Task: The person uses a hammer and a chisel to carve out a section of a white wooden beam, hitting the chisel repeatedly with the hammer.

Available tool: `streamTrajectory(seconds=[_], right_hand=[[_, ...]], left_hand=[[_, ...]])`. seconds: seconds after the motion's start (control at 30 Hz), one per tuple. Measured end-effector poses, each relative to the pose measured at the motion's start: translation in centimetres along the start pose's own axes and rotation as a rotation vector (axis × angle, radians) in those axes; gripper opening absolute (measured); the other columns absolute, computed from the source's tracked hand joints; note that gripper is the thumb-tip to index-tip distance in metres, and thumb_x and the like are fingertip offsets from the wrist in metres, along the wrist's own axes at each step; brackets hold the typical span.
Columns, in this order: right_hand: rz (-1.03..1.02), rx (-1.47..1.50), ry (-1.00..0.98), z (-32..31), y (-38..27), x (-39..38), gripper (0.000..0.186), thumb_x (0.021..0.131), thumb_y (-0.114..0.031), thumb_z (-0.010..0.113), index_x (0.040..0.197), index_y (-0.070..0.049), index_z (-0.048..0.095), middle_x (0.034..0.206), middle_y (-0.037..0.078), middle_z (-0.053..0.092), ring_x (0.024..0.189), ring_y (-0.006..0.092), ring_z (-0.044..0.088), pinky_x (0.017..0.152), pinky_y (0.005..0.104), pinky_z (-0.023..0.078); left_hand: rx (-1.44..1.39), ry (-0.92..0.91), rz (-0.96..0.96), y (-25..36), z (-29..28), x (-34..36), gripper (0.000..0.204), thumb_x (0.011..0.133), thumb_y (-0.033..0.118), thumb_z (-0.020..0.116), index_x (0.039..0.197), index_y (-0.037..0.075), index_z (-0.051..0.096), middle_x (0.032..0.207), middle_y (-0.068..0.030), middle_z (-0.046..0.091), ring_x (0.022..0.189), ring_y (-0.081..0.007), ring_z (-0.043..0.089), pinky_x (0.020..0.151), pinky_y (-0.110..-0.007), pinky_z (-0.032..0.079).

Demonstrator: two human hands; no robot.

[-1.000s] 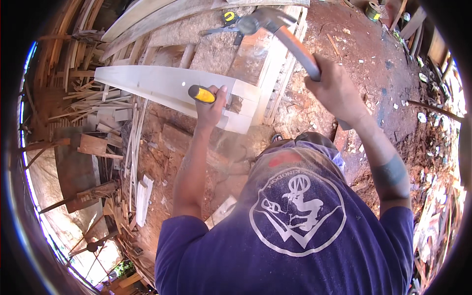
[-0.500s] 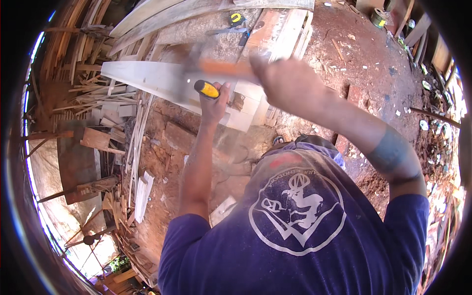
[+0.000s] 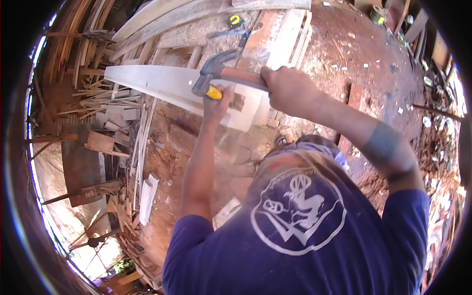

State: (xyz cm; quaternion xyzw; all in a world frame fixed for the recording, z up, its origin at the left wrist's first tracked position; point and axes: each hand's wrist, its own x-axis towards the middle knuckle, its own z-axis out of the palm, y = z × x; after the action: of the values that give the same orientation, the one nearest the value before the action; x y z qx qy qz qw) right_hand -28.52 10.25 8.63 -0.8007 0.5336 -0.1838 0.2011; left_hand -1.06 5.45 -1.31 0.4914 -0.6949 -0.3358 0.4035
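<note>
My right hand (image 3: 291, 92) is clenched around the handle of a claw hammer (image 3: 244, 77), whose metal head points away to the left, directly over my other fingers. My left hand (image 3: 215, 109) grips a yellow-handled chisel (image 3: 214, 93), fingers wrapped about the handle and thumb raised along its right side. The hammer head covers the butt of that handle; whether the two are touching, I cannot tell. The chisel's cutting end is hard to make out.

Beneath my left fingers lies a long, pale wooden board (image 3: 160, 81), stretching out to their left and ending a little to their right. A brown, rough-looking cut-out (image 3: 238, 102) shows in its surface just right of my left hand, between it and my right.

Beyond both hands, near the top of the view, a black-and-yellow tape measure (image 3: 236, 21) rests close to a slim metal tool (image 3: 227, 34). Broad planks (image 3: 172, 20) run across the far side, past the reach of my fingers. Thin wood offcuts (image 3: 101, 97) are heaped well to the left of my left hand. Right of my right hand spreads reddish-brown ground (image 3: 356, 49) flecked with pale chips, and farther off in that direction stands a spool (image 3: 377, 19).
</note>
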Motion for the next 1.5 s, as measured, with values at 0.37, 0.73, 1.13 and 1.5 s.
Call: streamTrajectory(seconds=[0.37,0.73,1.13,1.5], right_hand=[[0.402,0.447,0.277,-4.0,5.9,-7.0,0.024,0.083,-0.010,0.063,0.101,0.006,0.062,0.081,0.027,0.067,0.077,0.0413,0.069,0.073,0.0480,0.052],[0.876,0.775,0.325,4.8,8.9,-15.6,0.017,0.087,-0.016,0.066,0.088,0.000,0.059,0.059,0.001,0.055,0.048,0.0084,0.051,0.044,0.0278,0.040],[1.215,0.967,0.598,10.9,6.7,-20.8,0.016,0.089,-0.016,0.068,0.087,-0.003,0.057,0.060,0.000,0.053,0.045,0.0088,0.048,0.042,0.0268,0.039],[1.394,0.791,0.820,11.9,2.8,-23.5,0.017,0.092,-0.020,0.065,0.100,-0.007,0.059,0.064,-0.001,0.050,0.047,0.0063,0.046,0.044,0.0234,0.038]], left_hand=[[-0.332,-0.011,-0.079,-0.8,-0.5,-2.0,0.025,0.101,0.015,0.064,0.081,0.004,0.056,0.066,-0.0028,0.058,0.066,-0.0122,0.057,0.067,-0.030,0.049],[0.195,-0.666,0.255,7.9,11.0,0.3,0.019,0.084,0.012,0.077,0.090,0.004,0.061,0.075,-0.0105,0.069,0.064,-0.0261,0.068,0.062,-0.040,0.053],[0.380,-0.795,0.519,0.6,11.6,0.0,0.029,0.074,0.019,0.081,0.091,0.004,0.062,0.073,-0.0143,0.066,0.068,-0.0354,0.068,0.062,-0.044,0.054],[0.354,-0.667,0.598,-0.3,12.1,0.1,0.031,0.071,0.012,0.079,0.096,0.006,0.063,0.074,-0.0136,0.067,0.068,-0.0340,0.069,0.060,-0.044,0.055]])
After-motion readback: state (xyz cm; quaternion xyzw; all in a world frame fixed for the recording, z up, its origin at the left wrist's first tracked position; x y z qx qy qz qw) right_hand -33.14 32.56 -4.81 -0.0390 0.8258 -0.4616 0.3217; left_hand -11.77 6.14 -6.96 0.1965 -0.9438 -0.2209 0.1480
